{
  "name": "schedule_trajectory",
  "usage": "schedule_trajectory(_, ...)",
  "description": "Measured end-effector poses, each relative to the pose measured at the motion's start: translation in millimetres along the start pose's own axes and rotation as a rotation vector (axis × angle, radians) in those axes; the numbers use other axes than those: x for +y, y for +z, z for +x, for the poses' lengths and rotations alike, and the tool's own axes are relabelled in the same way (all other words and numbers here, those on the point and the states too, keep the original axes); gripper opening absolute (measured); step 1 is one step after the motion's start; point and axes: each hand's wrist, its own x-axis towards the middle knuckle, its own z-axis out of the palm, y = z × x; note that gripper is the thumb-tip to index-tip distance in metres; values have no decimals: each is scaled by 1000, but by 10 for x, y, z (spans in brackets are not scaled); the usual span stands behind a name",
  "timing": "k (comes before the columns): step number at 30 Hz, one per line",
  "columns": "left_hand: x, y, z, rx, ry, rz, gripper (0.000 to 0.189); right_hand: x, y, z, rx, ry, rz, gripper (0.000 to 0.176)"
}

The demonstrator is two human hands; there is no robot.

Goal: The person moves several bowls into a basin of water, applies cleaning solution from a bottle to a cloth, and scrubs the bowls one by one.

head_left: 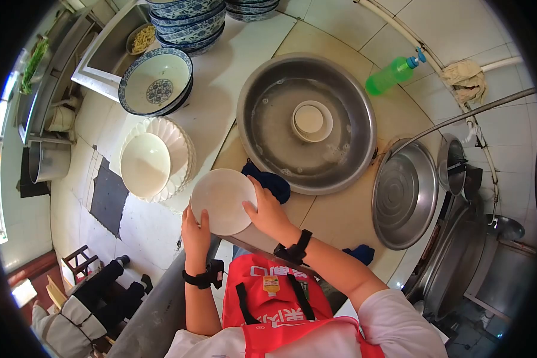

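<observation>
Between my two hands is a white bowl (224,201), held by its rim above the counter's front edge. My left hand (196,234) grips its lower left side, thumb on the inside. On the right side my right hand (267,206) has hold of the rim, its thumb also over the inner face. A dark blue cloth (274,184) lies just beyond my right hand. To the left, another white bowl (145,166) rests on a stack of scalloped white dishes (184,146). Small white bowls (311,120) sit inside a large metal basin (250,128) of water.
Blue-and-white bowls (156,83) and a tall stack of bowls (191,27) stand at the back left. A green bottle (394,74) is by the wall. A metal lid (404,194) lies right. A seated person (71,316) is on the lower left.
</observation>
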Motion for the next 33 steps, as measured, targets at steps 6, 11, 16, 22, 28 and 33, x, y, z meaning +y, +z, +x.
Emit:
schedule_trajectory(6, -303, 228, 83, -121, -103, -794, 41, 87, 178, 66, -50, 57, 325, 78)
schedule_trajectory(11, -501, 376, 161, -165, -104, -756, 44, -39, 67, 63, -72, 149, 153, 67)
schedule_trajectory(16, -304, 367, 136, -55, -66, -832, 55, -224, -141, 92, 67, 40, 12, 47)
schedule_trajectory(22, -432, 293, 208, -4, -143, -742, 61, -36, -389, 60, 67, 18, 350, 34)
schedule_trajectory(28, 66, 72, 148, 131, 96, 369, 37, 484, -1540, 16, 354, 461, 394, 27)
schedule_trajectory(33, 99, 105, 274, 79, 71, 555, 33, 1621, -2019, 471, 290, 675, 18, 27)
